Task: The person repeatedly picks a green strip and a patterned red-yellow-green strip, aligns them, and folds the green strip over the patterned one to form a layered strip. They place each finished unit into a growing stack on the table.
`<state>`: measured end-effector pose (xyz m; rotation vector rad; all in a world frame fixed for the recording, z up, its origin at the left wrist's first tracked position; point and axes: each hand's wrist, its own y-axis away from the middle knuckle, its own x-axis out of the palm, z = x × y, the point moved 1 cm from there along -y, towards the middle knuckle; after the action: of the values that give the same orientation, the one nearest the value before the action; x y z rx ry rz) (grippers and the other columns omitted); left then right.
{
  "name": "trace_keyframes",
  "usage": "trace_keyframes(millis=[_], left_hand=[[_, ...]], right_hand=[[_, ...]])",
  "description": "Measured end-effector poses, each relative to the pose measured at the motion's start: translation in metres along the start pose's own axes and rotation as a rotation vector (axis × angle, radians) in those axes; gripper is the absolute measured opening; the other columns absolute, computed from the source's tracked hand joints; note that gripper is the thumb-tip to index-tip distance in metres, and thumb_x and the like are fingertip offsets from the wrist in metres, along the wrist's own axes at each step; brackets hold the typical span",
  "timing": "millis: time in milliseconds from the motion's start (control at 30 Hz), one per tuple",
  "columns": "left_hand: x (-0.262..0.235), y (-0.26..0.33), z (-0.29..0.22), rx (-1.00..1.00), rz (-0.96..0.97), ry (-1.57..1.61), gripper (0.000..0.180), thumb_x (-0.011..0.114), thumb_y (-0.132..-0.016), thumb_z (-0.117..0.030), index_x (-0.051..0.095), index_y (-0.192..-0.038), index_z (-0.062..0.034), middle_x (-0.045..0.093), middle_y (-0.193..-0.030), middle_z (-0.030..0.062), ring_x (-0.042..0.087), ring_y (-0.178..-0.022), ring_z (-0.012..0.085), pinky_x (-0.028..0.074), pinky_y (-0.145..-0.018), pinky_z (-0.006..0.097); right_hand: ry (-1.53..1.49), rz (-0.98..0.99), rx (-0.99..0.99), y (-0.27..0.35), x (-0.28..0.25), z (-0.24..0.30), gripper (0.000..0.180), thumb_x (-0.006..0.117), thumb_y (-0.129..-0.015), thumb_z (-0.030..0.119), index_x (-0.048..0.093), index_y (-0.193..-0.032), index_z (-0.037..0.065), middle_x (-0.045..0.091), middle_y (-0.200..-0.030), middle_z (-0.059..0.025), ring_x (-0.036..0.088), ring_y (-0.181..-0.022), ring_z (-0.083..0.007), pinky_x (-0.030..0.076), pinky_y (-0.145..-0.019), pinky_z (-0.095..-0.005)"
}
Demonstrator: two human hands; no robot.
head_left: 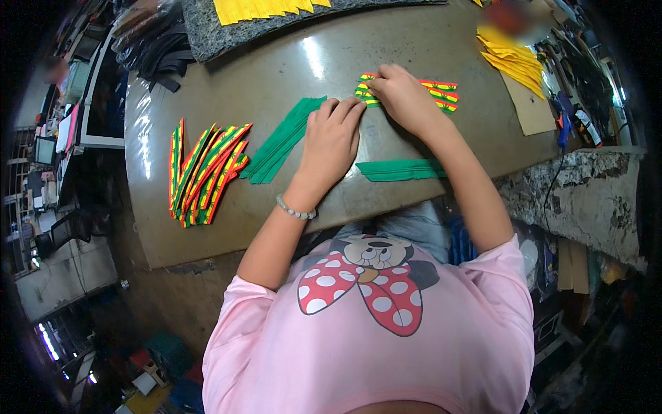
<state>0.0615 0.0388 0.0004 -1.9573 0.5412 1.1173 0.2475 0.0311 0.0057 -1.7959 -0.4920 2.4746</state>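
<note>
Strips patterned in red, yellow and green (447,95) lie on the table (241,83) under the right hand (396,100); I see its fingers bent onto them, but can't tell whether that grip is clenched. The left hand (334,131) lies close by, its grip equally unclear to me. I'd judge this batch unfinished: its right ends fan apart, while a patterned heap (207,176) sits loose at left.

White glare streaks the table (255,83) while fisheye edges bend into darkness
</note>
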Motion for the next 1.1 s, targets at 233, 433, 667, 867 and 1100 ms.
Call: trace_keyframes(millis=[233, 433, 667, 867, 1100], left_hand=[[0.007, 0.006, 0.002, 0.006, -0.043, -0.017, 0.035, 0.063, -0.086, -0.009, 0.063, -0.121, -0.0056, 0.062, -0.123, 0.0051, 0.055, -0.113, 0.0264, 0.043, -0.091, 0.04], [0.008, 0.009, 0.004, -0.01, -0.033, -0.008, 0.028, 0.067, -0.084, -0.009, 0.064, -0.112, -0.0033, 0.063, -0.12, 0.0101, 0.054, -0.117, 0.0313, 0.042, -0.094, 0.045], [0.007, 0.007, 0.002, 0.002, -0.069, -0.002, 0.031, 0.064, -0.086, -0.01, 0.066, -0.117, -0.0071, 0.064, -0.122, 0.0037, 0.056, -0.113, 0.0256, 0.042, -0.092, 0.04], [0.006, 0.007, 0.002, -0.036, -0.057, 0.025, 0.035, 0.064, -0.087, -0.009, 0.065, -0.122, -0.0104, 0.064, -0.123, 0.0023, 0.055, -0.116, 0.0273, 0.042, -0.094, 0.041], [0.007, 0.008, 0.003, -0.033, -0.066, 0.032, 0.033, 0.063, -0.087, -0.01, 0.066, -0.119, -0.0105, 0.065, -0.122, 0.0018, 0.056, -0.113, 0.0253, 0.042, -0.09, 0.04]], right_hand=[[0.196, 0.073, -0.008, -0.009, -0.007, 0.027, 0.013, 0.063, -0.079, 0.002, 0.07, -0.088, -0.003, 0.067, -0.096, -0.02, 0.066, -0.095, -0.0347, 0.056, -0.082, -0.0422], [0.275, 0.126, -0.031, -0.029, -0.002, 0.045, 0.011, 0.069, -0.074, 0.009, 0.073, -0.079, 0.0, 0.069, -0.09, -0.0227, 0.071, -0.086, -0.0347, 0.06, -0.072, -0.0422], [0.109, 0.175, 0.126, -0.042, -0.005, 0.013, 0.016, 0.07, -0.078, 0.012, 0.073, -0.088, 0.0, 0.069, -0.093, -0.0216, 0.068, -0.089, -0.0381, 0.057, -0.08, -0.0422], [-0.189, 0.071, 0.112, -0.027, -0.002, -0.028, 0.023, 0.073, -0.084, 0.016, 0.071, -0.101, 0.001, 0.064, -0.1, -0.0172, 0.065, -0.091, -0.0333, 0.053, -0.084, -0.04], [-0.38, 0.186, 0.118, -0.034, -0.011, -0.029, 0.017, 0.073, -0.082, 0.012, 0.068, -0.093, 0.001, 0.067, -0.101, -0.0148, 0.064, -0.094, -0.0318, 0.052, -0.084, -0.0411]])
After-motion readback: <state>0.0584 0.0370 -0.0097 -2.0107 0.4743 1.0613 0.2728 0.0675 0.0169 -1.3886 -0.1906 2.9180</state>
